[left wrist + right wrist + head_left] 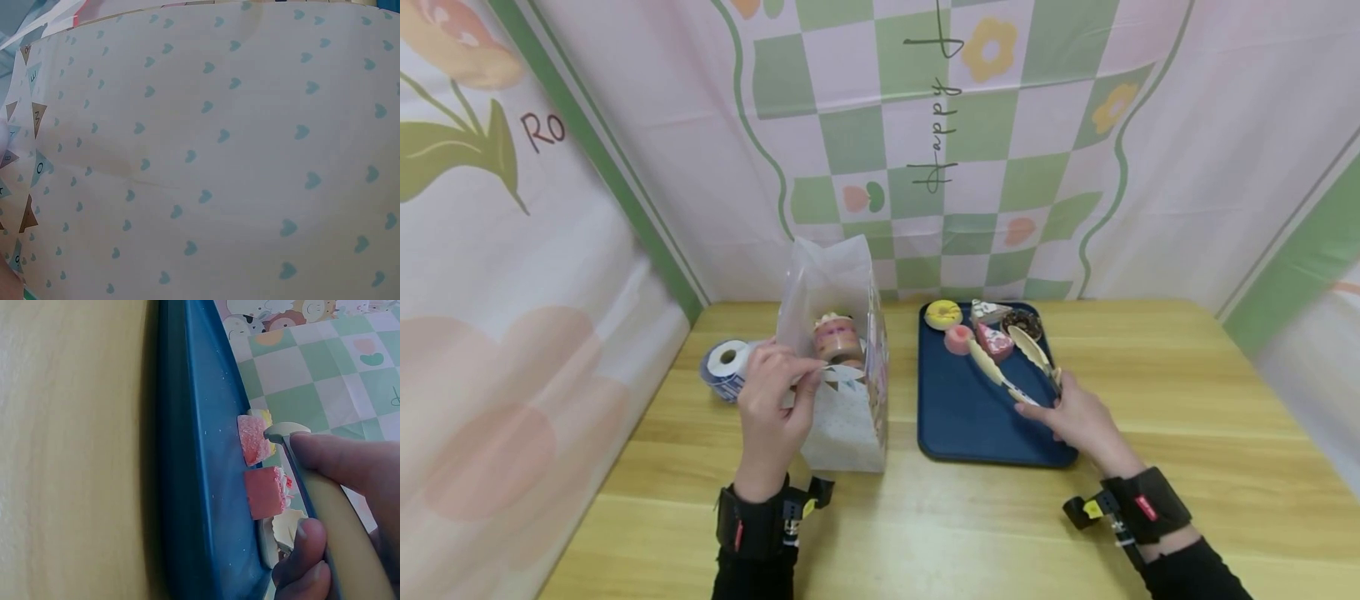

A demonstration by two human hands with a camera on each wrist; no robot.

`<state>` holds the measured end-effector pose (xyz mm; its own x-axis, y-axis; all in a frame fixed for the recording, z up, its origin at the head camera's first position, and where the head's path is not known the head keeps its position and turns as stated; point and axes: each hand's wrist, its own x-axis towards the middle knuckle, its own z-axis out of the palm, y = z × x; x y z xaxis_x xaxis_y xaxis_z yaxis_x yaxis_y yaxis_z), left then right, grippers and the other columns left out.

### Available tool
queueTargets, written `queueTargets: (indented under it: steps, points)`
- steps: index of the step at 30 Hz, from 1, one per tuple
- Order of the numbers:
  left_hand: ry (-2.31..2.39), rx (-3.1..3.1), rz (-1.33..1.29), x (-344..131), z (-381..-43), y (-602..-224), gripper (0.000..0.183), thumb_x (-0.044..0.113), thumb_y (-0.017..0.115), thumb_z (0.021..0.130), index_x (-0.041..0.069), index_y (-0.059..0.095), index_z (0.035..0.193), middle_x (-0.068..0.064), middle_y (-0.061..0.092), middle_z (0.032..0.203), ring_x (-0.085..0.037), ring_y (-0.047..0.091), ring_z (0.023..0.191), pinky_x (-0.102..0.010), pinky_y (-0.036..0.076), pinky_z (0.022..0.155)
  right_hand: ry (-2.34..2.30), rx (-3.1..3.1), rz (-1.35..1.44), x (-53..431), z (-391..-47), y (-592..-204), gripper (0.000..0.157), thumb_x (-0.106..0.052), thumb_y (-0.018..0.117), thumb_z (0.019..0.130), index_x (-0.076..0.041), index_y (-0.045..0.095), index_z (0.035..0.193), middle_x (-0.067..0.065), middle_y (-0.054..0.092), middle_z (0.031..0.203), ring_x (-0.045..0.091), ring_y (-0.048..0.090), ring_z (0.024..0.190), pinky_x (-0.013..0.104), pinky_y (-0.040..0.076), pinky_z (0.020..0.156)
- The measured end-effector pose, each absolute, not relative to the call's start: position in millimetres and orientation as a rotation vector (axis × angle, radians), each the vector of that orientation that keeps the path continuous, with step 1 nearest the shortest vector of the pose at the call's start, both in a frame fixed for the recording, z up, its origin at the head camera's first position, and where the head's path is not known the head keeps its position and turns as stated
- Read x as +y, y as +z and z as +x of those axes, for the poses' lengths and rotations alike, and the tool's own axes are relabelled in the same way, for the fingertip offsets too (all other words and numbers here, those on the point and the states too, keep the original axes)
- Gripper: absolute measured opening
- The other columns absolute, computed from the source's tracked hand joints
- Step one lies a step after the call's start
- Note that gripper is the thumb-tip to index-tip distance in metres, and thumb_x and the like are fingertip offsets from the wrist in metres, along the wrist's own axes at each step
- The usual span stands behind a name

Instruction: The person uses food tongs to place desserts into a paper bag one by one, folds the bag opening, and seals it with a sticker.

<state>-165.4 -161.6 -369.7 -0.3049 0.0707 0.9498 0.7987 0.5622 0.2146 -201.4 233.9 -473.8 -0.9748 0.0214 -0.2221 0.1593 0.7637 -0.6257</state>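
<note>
A black sleeve leads to the left hand, its fingers pinching the rim of an upright, heart-printed white paper bag, seemingly to keep its mouth spread; the right hand's fingers grip cream-tipped tongs, parted, apparently to straddle a pink-and-white cake wedge on a navy rectangular tray.

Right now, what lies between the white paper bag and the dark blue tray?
In the head view, only bare yellow wooden tabletop separates the white paper bag from the dark blue tray.
</note>
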Motion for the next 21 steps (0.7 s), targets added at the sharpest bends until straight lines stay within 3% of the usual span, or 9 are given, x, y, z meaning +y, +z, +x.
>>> queueTargets:
  steps: [13,21]
  points:
    - [-0.883,-1.737,-0.727,-161.7,-165.2,-369.7,0.021,0.019,0.064,0.095,0.003,0.07,0.083,-0.008,0.066,0.074,-0.028,0.059,0.082,-0.039,0.044,0.103,-1.004,2.74,0.142,236.1,-202.8,-481.4,0.11,-0.059,0.067,0.084,0.006,0.009,0.152,0.015,0.061,0.084,0.018,0.061,0.058,0.032,0.047,0.053]
    - [-0.875,-1.736,-0.729,-162.1,-166.1,-369.6,0.021,0.019,0.063,0.095,0.002,0.07,0.083,-0.008,0.066,0.073,-0.028,0.059,0.081,-0.039,0.045,0.101,-1.005,2.743,0.13,234.6,-202.5,-482.8,0.105,-0.056,0.065,0.087,0.008,0.012,0.151,0.028,0.059,0.103,0.018,0.061,0.058,0.032,0.047,0.052]
